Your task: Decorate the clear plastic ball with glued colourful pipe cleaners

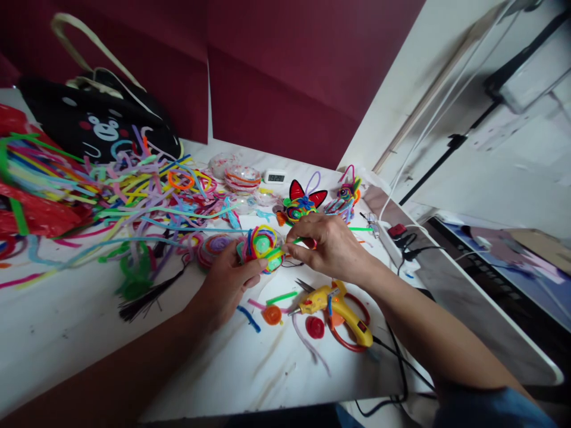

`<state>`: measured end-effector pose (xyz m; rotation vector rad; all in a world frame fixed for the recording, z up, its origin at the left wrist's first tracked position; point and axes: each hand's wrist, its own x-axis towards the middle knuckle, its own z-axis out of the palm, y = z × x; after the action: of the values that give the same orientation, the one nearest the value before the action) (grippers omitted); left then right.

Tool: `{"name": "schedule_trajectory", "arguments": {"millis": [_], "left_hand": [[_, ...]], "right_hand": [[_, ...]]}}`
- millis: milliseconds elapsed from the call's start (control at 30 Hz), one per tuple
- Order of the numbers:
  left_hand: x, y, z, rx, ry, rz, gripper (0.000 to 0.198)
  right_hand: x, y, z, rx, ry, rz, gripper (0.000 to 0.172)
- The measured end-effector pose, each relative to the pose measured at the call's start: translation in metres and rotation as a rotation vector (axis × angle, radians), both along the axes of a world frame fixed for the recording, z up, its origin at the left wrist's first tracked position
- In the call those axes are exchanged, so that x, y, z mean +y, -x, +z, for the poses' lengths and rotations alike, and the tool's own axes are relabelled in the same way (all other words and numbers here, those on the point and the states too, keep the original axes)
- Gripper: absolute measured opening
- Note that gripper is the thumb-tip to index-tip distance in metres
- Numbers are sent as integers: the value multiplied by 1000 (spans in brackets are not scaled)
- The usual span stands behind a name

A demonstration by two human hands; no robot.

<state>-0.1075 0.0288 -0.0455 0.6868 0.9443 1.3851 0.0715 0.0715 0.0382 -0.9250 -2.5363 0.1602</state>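
My left hand (232, 270) is closed around the side of a round craft piece (262, 241) made of coiled pipe cleaners in yellow, green, red and blue. Just to its right, the fingers of my right hand (323, 244) are pinched together by a bit of green pipe cleaner (303, 241). A yellow glue gun (341, 309) lies on the table below my right hand, over scissors with orange handles (350, 345). Near its nozzle are an orange coil (272, 315), a red coil (314, 327) and short cut pipe cleaners (282, 298).
A large tangle of loose pipe cleaners (151, 184) covers the table's left side, before a black bag (102, 119). Behind my hands stand a small digital clock (275, 177), clear bowls (242, 178) and a figure with red ears (303, 205). A power strip (392, 244) and cables lie right.
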Motion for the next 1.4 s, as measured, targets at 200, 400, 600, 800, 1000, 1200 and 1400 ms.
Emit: {"name": "schedule_trajectory", "arguments": {"millis": [200, 400, 600, 800, 1000, 1200, 1400], "left_hand": [[-1, -1, 0, -2, -29, -7, 32], [-1, 1, -3, 20, -47, -21, 28], [0, 2, -6, 3, -67, -37, 29], [-3, 0, 0, 3, -60, -69, 30], [-6, 2, -1, 19, -64, -109, 30], [-5, 6, -5, 52, -52, -146, 33], [-4, 7, -6, 62, -61, -176, 39]], "right_hand": [[1, 3, 2, -21, 36, -14, 8], [2, 3, 2, -10, 56, -12, 9], [2, 4, 5, -18, 84, -32, 6], [4, 3, 7, -63, 102, -72, 10], [6, 3, 9, -76, 185, -66, 8], [7, 4, 15, -98, 257, -84, 6], [8, 5, 23, -112, 391, -103, 11]]}}
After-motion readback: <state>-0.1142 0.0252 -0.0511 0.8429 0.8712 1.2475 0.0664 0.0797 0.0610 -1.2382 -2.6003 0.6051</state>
